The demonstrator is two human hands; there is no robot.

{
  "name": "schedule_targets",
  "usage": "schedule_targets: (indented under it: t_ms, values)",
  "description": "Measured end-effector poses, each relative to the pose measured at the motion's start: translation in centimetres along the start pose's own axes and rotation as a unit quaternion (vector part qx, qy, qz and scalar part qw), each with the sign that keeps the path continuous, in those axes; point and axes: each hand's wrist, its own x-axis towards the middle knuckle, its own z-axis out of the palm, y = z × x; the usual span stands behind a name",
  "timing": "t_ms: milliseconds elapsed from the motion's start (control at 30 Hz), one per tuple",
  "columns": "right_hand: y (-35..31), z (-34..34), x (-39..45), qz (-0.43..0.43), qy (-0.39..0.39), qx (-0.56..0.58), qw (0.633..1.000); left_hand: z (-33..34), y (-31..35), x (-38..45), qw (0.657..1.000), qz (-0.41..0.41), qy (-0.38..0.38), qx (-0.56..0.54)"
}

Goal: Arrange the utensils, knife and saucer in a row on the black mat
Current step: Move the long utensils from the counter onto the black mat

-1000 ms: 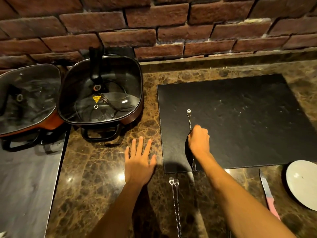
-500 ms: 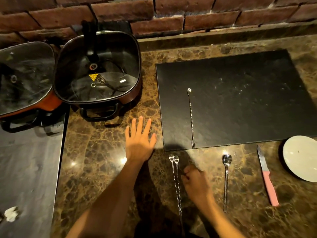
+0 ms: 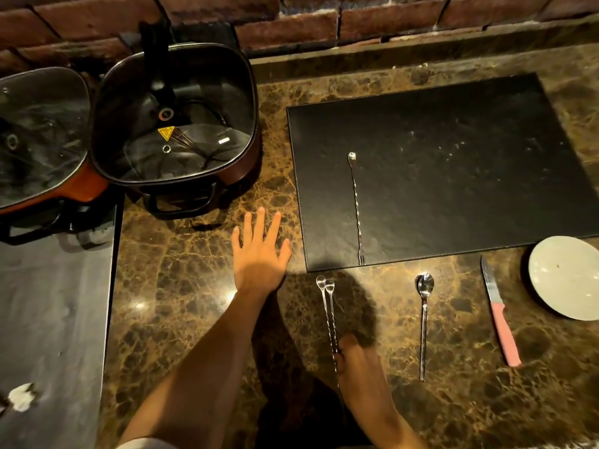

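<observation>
Head view | right hand (image 3: 356, 361) grip pinched on two thin stirrers (image 3: 328, 306) on worktop at 6 o'clock of black mat (image 3: 453, 157) | left hand (image 3: 259, 254) flat, fingers spread | light, slippery, probably best held mid-shaft

Brown marble counter (image 3: 181, 286), black mat (image 3: 453, 157) (far side), spoon (image 3: 424, 319), pink-handled knife (image 3: 499, 319), saucer (image 3: 567, 277), two pots (image 3: 175, 118)

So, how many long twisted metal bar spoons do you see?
3: one twisted metal bar spoon lies on the black mat; two bar spoons lie together at the right hand.
</observation>
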Motion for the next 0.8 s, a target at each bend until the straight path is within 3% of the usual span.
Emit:
schedule_targets:
  t_ms: [533,800]
  values:
    - [-0.8,-1.1,1.2,-0.021,0.018,-0.045,0.999,0.2,-0.1,-0.1,1.000,0.002,0.013,0.002]
    - [-2.4,-5.2,6.6,-0.090,0.131,0.007,0.987,0.7,-0.2,-0.3,0.999,0.008,0.041,0.002]
